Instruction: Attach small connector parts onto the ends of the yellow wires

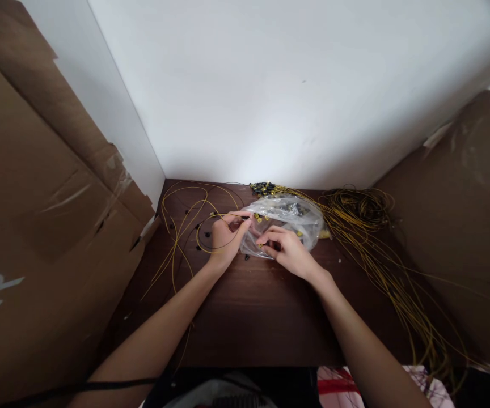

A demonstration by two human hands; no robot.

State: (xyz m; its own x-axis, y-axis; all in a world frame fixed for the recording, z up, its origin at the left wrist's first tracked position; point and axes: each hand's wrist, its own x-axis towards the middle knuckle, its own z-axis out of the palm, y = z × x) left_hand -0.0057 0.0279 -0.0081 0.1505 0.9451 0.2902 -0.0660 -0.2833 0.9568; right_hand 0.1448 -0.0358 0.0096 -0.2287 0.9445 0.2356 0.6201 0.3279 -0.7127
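Pinched between thumb and fingers of my left hand is a thin wire with a dark tip, which loops back over the wrist. Just to the right, my right hand has its fingertips closed on a small yellow piece; its exact kind is too small to make out. Both hands are over the near left part of a clear plastic bag, which contains small yellow and black pieces. A few yellow pieces show between the hands.
Loose yellow and black wires lie at left among small black pieces. Behind the bag are bundled wire ends. A long yellow wire bundle and a coil lie right. Cardboard and a white wall enclose the brown table.
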